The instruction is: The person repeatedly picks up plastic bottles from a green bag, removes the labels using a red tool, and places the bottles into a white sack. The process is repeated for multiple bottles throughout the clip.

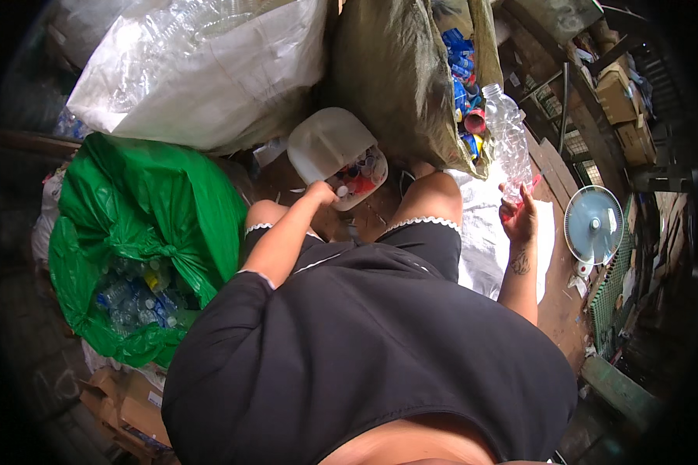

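Between my knees is a cut-open translucent plastic jug with several bottle caps inside, some of them red. At its near rim, the fingers of my left hand are closed on a small white piece that looks like a bottle cap. Out to the right, my right hand grips a clear plastic bottle by its base. The bottle's neck points away from me and bears no cap. Something red shows by those fingers, too small to name.
A green plastic bag of capped bottles stands at left. Beyond it a white sack holds clear bottles. An olive sack holds blue and red containers. At right are a fan, a white sheet and cardboard boxes.
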Motion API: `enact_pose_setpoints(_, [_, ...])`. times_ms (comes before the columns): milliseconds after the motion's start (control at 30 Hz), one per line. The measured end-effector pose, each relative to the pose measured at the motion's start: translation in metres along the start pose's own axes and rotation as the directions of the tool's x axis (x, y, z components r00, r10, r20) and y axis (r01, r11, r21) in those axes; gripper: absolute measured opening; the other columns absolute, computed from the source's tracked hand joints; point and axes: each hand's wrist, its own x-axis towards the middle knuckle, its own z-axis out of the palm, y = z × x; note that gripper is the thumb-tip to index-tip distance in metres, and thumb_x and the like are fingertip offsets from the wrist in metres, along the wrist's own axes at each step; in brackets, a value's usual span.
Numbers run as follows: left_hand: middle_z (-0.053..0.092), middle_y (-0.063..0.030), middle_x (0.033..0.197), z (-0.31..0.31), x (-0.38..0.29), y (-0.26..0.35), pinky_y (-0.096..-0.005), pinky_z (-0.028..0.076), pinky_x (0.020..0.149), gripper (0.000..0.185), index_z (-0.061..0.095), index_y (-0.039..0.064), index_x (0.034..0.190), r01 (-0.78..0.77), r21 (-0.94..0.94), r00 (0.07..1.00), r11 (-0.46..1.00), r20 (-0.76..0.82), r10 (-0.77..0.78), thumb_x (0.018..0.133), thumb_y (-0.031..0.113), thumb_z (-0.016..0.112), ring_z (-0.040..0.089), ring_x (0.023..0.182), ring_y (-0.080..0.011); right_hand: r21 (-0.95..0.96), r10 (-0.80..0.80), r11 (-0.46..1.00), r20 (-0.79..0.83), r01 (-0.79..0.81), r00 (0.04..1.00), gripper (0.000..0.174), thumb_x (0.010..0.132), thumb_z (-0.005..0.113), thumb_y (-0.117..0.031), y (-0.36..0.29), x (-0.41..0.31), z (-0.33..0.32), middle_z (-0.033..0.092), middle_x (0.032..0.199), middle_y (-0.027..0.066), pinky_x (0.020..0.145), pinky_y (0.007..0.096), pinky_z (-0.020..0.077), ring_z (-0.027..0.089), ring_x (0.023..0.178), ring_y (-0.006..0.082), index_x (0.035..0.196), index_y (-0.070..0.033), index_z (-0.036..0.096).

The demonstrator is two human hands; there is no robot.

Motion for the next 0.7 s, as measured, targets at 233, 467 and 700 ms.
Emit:
enact_pose_setpoints(233, [0.051,-0.0160,0.112,-0.028,-0.048,0.007,-0.0304,0.050,0.066,0.060,0.037,0.006,0.128,-0.199,-0.456,0.962,0.868,-0.261,0.084,0.075,0.011,0.065,0.058,0.087,-0.0197,0.002,-0.046,0.999,0.008,0.046,0.999,0.035,0.080,0.056,-0.011,0.015,0.004,0.021,0.055,0.096,0.0065,0.049,0.0171,0.0335,0.040,0.052,0.0051,0.113,-0.005,0.047])
enact_pose_setpoints(467, [0.057,-0.0090,0.103,-0.074,-0.254,0.027,-0.0262,0.048,0.071,0.042,0.049,0.001,0.116,-0.732,-0.197,0.567,0.652,-0.707,0.422,0.078,0.011,0.063,0.056,0.084,-0.0112,-0.467,-0.561,0.670,0.192,0.577,0.806,0.033,0.080,0.053,-0.003,0.004,0.042,0.140,0.051,0.110,0.0172,0.065,0.0258,0.0472,0.056,0.077,0.0197,0.113,-0.006,0.051])
enact_pose_setpoints(700, [0.062,-0.0044,0.094,-0.174,-0.371,-0.097,-0.0249,0.046,0.071,0.025,0.057,0.006,0.104,-0.732,-0.003,-0.155,0.681,-0.973,-0.171,0.079,0.010,0.059,0.055,0.078,-0.0098,-0.225,-0.700,0.268,0.622,0.937,0.350,0.049,0.076,0.068,-0.023,0.023,0.088,0.446,0.057,0.097,0.0082,0.053,0.0189,0.0358,0.050,0.070,0.0070,0.115,-0.002,0.047])
